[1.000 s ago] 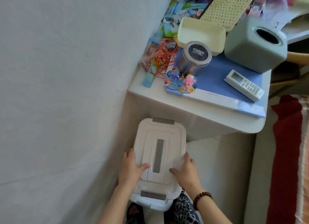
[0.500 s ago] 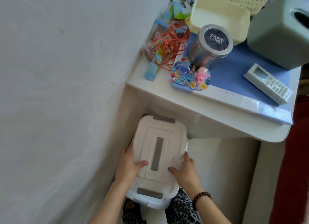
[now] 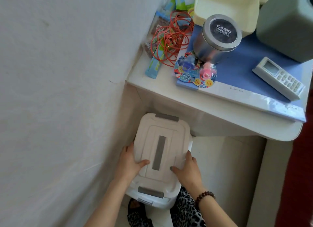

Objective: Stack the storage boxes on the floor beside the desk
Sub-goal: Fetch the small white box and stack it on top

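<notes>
A white storage box [image 3: 169, 130] with a grey handle strip and grey end clasps sits low between the wall and the desk [image 3: 220, 115]. Under its near end another white box [image 3: 155, 203] shows, with its own grey clasp. My left hand [image 3: 129, 164] grips the top box's left side, thumb lying on the lid. On the right side my right hand [image 3: 187, 170] does the same, thumb on the lid; a bead bracelet circles that wrist. What lies under the boxes is hidden.
The white wall [image 3: 59, 91] runs close along the left. The desk top above holds a metal tin [image 3: 216, 38], a tangle of orange cord [image 3: 171, 38], a cream tray [image 3: 227, 8], a remote [image 3: 279, 77], a grey-green container [image 3: 288, 23] and a blue folder [image 3: 254, 91]. My patterned clothing [image 3: 186, 213] is below.
My view has moved closer to the desk and the box. Both hands keep their hold on the top box, which stays over the lower box.
</notes>
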The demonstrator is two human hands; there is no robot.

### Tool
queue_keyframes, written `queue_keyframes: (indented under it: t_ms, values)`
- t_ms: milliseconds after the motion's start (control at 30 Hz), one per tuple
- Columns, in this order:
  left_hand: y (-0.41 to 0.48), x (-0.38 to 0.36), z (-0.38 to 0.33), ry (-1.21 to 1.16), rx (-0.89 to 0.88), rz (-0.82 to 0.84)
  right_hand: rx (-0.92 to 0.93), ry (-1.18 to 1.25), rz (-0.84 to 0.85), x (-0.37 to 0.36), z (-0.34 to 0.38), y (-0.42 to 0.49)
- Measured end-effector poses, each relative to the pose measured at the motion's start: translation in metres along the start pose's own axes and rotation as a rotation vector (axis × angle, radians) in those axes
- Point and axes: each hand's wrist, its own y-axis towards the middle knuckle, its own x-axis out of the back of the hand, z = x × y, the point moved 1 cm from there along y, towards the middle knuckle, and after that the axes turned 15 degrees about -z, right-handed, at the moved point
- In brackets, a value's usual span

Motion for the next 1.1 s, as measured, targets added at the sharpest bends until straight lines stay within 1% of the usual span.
queue_keyframes:
  t_ms: [67, 133, 200, 333, 467, 600, 733, 900, 1100]
  values:
    - [0.0, 0.003, -0.002, -0.012, -0.009, 0.012, 0.011, 0.006, 0.012, 0.003, -0.002, 0.001]
    - [-0.004, 0.006, -0.005, -0.031, -0.028, -0.009, 0.012, 0.03, 0.012, 0.006, -0.004, 0.0]
    - [-0.01, 0.011, -0.005, -0.048, -0.062, -0.044, 0.029, 0.061, -0.009, 0.008, -0.006, -0.003]
    - [-0.02, 0.015, 0.002, -0.059, -0.105, -0.057, 0.045, 0.171, -0.064, 0.006, -0.011, -0.011]
    - [-0.032, 0.009, 0.017, -0.078, -0.038, -0.083, -0.028, 0.272, -0.072, -0.005, -0.024, -0.026]
    - [-0.041, 0.004, 0.038, -0.12, 0.02, -0.052, -0.12, 0.384, -0.074, -0.022, -0.04, -0.044]
    - [-0.051, 0.004, 0.061, -0.097, -0.02, -0.045, -0.124, 0.394, -0.109, -0.042, -0.06, -0.068]
    - [-0.076, 0.007, 0.09, -0.085, -0.028, -0.027, -0.158, 0.441, -0.176, -0.068, -0.091, -0.108]
    - [-0.099, 0.002, 0.138, -0.053, -0.028, 0.002, -0.213, 0.456, -0.162, -0.101, -0.116, -0.141]
